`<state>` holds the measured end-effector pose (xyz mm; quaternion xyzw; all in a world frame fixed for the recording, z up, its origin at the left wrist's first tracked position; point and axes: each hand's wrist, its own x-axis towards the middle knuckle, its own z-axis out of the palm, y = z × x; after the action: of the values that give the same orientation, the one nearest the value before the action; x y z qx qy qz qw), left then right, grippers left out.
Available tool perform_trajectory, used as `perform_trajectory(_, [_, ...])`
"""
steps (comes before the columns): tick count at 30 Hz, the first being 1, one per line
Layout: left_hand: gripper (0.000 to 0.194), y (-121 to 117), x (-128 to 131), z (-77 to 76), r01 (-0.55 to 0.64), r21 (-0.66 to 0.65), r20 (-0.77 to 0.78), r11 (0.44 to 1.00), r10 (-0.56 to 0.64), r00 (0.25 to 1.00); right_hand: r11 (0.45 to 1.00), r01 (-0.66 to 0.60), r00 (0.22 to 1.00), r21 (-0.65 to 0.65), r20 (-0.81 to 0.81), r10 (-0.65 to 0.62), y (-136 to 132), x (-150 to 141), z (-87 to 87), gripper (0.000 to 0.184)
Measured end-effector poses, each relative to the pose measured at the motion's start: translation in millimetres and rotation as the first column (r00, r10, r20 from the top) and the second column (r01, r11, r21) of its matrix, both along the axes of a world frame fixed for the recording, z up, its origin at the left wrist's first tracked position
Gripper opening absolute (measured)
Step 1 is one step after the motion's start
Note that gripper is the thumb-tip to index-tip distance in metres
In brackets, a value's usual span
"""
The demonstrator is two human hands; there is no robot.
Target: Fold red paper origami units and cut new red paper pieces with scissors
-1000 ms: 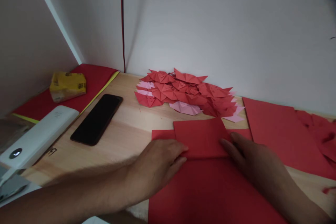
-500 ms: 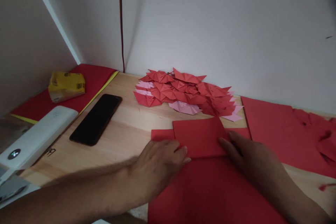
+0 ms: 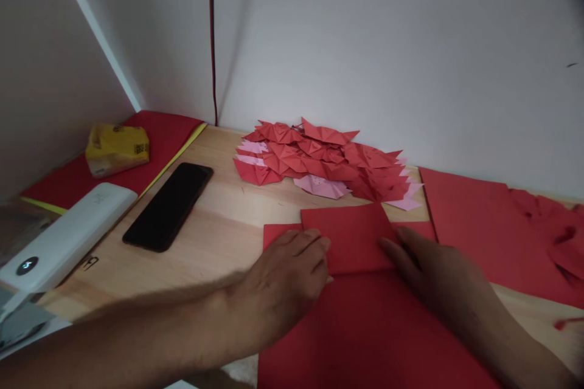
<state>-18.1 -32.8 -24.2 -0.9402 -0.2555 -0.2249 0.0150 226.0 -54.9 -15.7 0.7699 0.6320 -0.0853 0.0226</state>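
Observation:
A folded piece of red paper [image 3: 347,237] lies on a larger red sheet [image 3: 374,334] in front of me. My left hand [image 3: 287,292] is closed at the left edge of the folded piece, its fingers bent down over the paper and the tips partly hidden. At the opposite edge, my right hand [image 3: 438,273] grips the paper between thumb and fingers. Behind the sheets rests a pile of folded paper shapes [image 3: 323,155], most of them red and some pink, with creased fans and pointed ends.
To the left lie a black phone [image 3: 168,206], a white power bank [image 3: 73,234] with a cable, and a yellow packet [image 3: 119,149] on red and yellow sheets. More red paper [image 3: 483,231] lies at the right. A cord [image 3: 212,42] hangs against the wall [image 3: 387,61].
My left hand has shifted slightly up, and its fingers now lie further over the paper's left edge. The right hand and the folded paper have hardly moved.

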Motion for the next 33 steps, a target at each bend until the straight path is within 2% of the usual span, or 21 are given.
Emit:
perform_trajectory(5, [0.019,0,2,-5.6,0.05,0.024,-0.042,0.998,-0.049,0.998,1.0,-0.002,1.0,-0.011,0.025,0.002,0,1,-0.5,0.034])
perform_trajectory(9, [0.05,-3,6,-9.7,0.044,0.039,-0.113,0.998,-0.039,0.993,1.0,-0.02,0.999,-0.001,0.032,0.02,0,1,-1.5,0.033])
perform_trajectory(11, [0.058,-5,7,-10.7,0.039,0.025,-0.144,0.999,-0.035,0.989,1.0,-0.015,1.0,0.002,0.023,0.015,0,1,-1.2,0.032])
perform_trajectory(22, [0.056,-7,7,-10.6,0.036,0.028,-0.189,0.999,-0.03,0.982,0.999,-0.012,0.999,0.034,-0.049,0.014,1,3,2.2,0.034])
perform_trajectory(26, [0.055,-7,7,-8.9,0.029,0.003,-0.207,1.0,-0.028,0.978,0.994,0.019,0.998,0.11,-0.064,-0.012,6,11,6.8,0.037])
perform_trajectory(28, [0.055,-7,7,-8.9,0.031,-0.003,-0.216,1.0,-0.031,0.976,0.977,0.051,0.996,0.206,-0.088,-0.033,5,11,13.6,0.036])
perform_trajectory(30, [0.055,-7,7,-9.1,0.029,0.003,-0.213,1.0,-0.027,0.977,0.935,-0.009,0.993,0.354,-0.104,0.049,-1,5,21.6,0.035])
perform_trajectory(31, [0.055,-7,7,-9.1,0.024,0.007,-0.21,1.0,-0.022,0.977,0.898,-0.092,0.985,0.431,-0.092,0.145,-7,0,25.1,0.036])
perform_trajectory(33, [0.056,-7,7,-8.8,0.018,0.01,-0.195,1.0,-0.016,0.981,0.816,-0.302,0.927,0.493,-0.049,0.372,-26,-15,29.2,0.041])
